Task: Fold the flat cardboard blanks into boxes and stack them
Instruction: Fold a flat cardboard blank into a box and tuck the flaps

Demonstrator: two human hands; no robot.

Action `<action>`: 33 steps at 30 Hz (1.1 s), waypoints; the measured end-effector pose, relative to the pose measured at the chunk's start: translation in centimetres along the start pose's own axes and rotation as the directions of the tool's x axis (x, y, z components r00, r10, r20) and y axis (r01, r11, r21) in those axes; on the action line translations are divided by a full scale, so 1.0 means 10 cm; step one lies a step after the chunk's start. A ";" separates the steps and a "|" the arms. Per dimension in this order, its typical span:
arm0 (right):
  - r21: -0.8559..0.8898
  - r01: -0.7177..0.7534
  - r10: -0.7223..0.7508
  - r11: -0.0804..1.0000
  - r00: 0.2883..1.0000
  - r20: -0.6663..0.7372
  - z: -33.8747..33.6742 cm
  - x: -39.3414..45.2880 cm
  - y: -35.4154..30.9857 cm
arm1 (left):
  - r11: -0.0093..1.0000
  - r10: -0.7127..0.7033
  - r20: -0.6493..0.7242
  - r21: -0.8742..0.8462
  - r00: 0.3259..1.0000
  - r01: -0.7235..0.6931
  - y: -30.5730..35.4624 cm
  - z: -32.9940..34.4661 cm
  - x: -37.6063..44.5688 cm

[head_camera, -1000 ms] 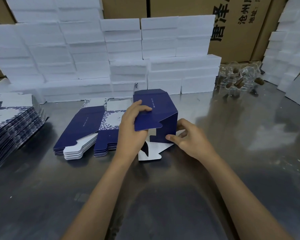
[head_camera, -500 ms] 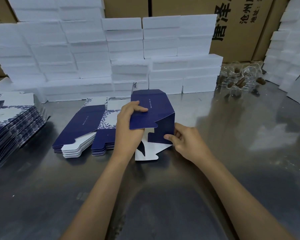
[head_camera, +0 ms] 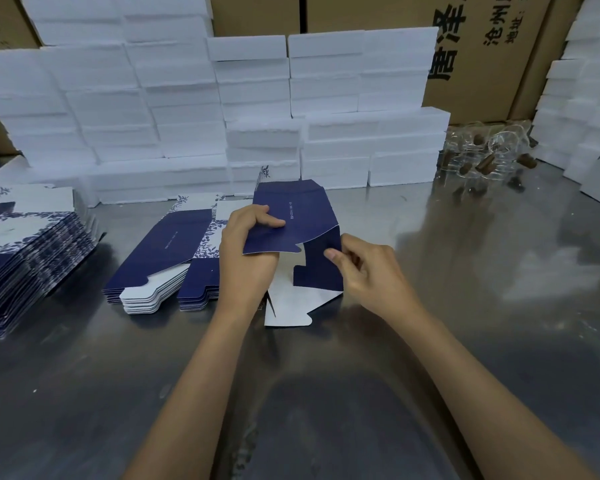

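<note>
A half-folded navy blue box stands on the steel table in the middle. My left hand grips its top flap, thumb on the blue face. My right hand pinches the box's right side panel between thumb and fingers. A white inner flap lies spread on the table below the box. Two low piles of flat blue blanks lie just left of my left hand. A taller stack of flat blanks sits at the far left edge.
White boxes are stacked in rows along the back, and more stand at the right. Brown shipping cartons rise behind them. Clear plastic pieces with brown bits lie at the back right.
My right hand has risen from the box's lower corner to pinch its right side panel. The top flap has tipped lower under my left hand. The box has shifted slightly left.
</note>
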State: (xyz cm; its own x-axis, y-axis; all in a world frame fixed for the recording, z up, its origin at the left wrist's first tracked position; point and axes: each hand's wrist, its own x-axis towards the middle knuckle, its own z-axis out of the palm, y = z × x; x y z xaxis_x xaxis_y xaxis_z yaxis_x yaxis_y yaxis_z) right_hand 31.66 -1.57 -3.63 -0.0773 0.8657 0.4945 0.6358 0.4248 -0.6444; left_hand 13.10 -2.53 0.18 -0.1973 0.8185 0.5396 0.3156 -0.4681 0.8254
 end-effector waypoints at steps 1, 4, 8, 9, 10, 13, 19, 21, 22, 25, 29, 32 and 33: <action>-0.003 -0.007 0.007 1.000 1.000 0.002 -0.01 0.00 -0.01 | 1.000 0.002 0.002 0.003 1.000 -0.002 0.00 0.00 0.00; 0.031 -0.012 0.013 0.999 1.000 -0.028 -0.06 0.01 -0.05 | 1.000 0.007 0.004 -0.013 1.000 -0.007 0.00 0.01 0.00; 0.050 0.038 -0.035 0.998 0.998 -0.053 -0.09 0.02 -0.10 | 0.999 0.026 0.023 -0.021 0.999 -0.025 -0.02 0.04 0.01; 0.047 0.028 -0.026 0.999 0.998 -0.049 -0.10 0.01 -0.11 | 0.999 0.030 0.035 -0.017 0.999 -0.029 -0.03 0.04 0.01; 0.044 0.008 -0.006 0.999 0.999 -0.046 -0.12 0.01 -0.11 | 0.999 0.032 0.054 -0.013 0.998 -0.032 -0.03 0.03 0.01; 0.112 -0.065 0.077 0.992 0.991 -0.108 -0.18 0.01 -0.12 | 0.999 0.027 0.170 -0.025 0.985 -0.023 -0.02 -0.01 0.03; 0.382 -0.081 0.142 0.921 0.981 -0.132 -0.06 0.00 -0.28 | 0.995 -0.062 0.512 0.095 0.857 0.015 -0.02 -0.11 0.09; 0.341 -0.072 0.101 0.937 0.993 -0.066 -0.01 -0.01 -0.25 | 0.990 -0.094 0.573 0.141 0.814 0.016 -0.03 -0.16 0.10; 0.319 -0.069 0.091 0.945 0.994 -0.056 0.00 0.00 -0.23 | 0.989 -0.107 0.596 0.145 0.795 0.024 -0.04 -0.18 0.10; 0.278 -0.043 0.072 0.960 0.993 -0.093 0.02 0.02 -0.20 | 0.993 -0.112 0.608 0.093 0.786 0.069 -0.04 -0.22 0.11; 0.346 -0.028 0.094 0.938 0.980 -0.174 0.06 0.04 -0.24 | 0.997 -0.073 0.328 0.004 0.942 0.076 -0.04 -0.06 0.06; 0.461 -0.055 0.137 0.886 0.980 -0.146 0.08 0.05 -0.28 | 0.992 -0.090 0.240 -0.064 0.967 0.109 -0.03 0.04 0.01; 0.484 -0.059 0.144 0.873 0.980 -0.140 0.09 0.04 -0.30 | 0.990 -0.098 0.234 -0.072 0.967 0.118 -0.03 0.05 0.01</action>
State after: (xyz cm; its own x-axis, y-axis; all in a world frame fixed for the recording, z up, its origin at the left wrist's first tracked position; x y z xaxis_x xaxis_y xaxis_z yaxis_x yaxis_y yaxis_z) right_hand 29.08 -2.23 -2.00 0.1229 0.8723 0.4732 0.1883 0.4476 -0.8742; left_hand 13.48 -2.13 -0.10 -0.0046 0.9154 0.4024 0.2222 -0.3914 0.8930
